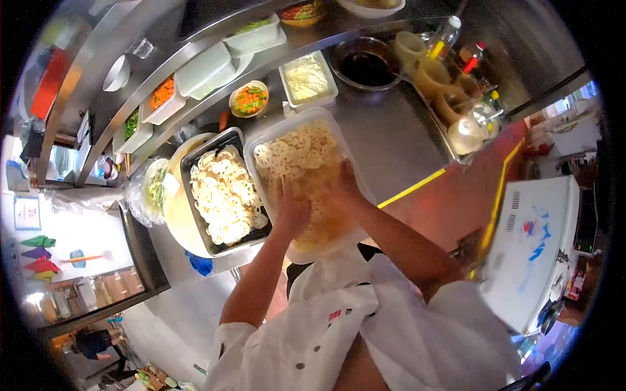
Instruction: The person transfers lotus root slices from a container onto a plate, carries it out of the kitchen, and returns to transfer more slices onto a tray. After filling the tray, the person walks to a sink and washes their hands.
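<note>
A clear plastic tub (334,120) holds pale lotus root slices (293,151) in cloudy liquid at its near end. Both my hands are down inside it. On its left side, my left hand (290,210) curves round slices, its fingertips partly hidden among them. Opposite it, my right hand (343,190) is closed against slices near the tub's right wall, with the lower fingers out of sight. Directly left of the tub, a black tray (189,171) is heaped with more lotus root slices (225,195).
A round board (175,215) lies under the black tray. Behind stand a tub of pale shreds (305,79), a bowl of diced vegetables (250,100) and a bowl of dark liquid (365,67). Bottles and pots fill a tray (447,140) at right. A shelf (215,78) curves overhead.
</note>
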A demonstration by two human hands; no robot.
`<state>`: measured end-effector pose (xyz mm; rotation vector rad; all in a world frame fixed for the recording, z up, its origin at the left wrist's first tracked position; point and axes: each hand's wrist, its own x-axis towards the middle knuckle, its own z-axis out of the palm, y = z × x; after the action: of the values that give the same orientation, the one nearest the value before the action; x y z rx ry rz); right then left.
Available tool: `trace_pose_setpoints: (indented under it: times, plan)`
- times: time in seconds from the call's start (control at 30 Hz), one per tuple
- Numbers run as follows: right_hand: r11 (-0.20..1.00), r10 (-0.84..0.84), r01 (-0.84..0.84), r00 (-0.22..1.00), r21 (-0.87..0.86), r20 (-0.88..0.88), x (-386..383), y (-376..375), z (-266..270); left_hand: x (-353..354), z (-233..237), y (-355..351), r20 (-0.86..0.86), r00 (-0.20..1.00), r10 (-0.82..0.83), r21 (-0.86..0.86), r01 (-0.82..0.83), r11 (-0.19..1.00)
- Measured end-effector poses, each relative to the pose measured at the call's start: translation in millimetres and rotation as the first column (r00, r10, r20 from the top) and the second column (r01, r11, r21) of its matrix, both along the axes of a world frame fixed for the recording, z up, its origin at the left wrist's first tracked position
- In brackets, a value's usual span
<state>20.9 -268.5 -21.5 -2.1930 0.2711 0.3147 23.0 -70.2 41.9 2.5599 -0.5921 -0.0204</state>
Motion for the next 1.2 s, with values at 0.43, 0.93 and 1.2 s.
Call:
trace_pose_setpoints:
  times: [0.43, 0.93, 1.2]
  plan:
    - [0.95, 0.204, -0.249, 0.952, -0.19, -0.229, 32.9, 2.3, 28.1, 117.2, -44.0, -19.5, -0.091, 0.947, 0.309, 0.444, -0.239, 0.864]
    - [0.715, 0.543, -0.405, 0.835, -0.571, 0.088, 110.9, 26.4, 13.9, 42.7, -74.0, 2.9, -0.104, 0.991, -0.078, 0.311, 0.107, 0.944]
    - [0.739, 0.531, -0.404, 0.842, -0.539, 0.096, 41.8, 24.9, -16.0, 131.3, -50.8, -21.2, -0.05, 0.97, 0.237, 0.356, -0.205, 0.912]
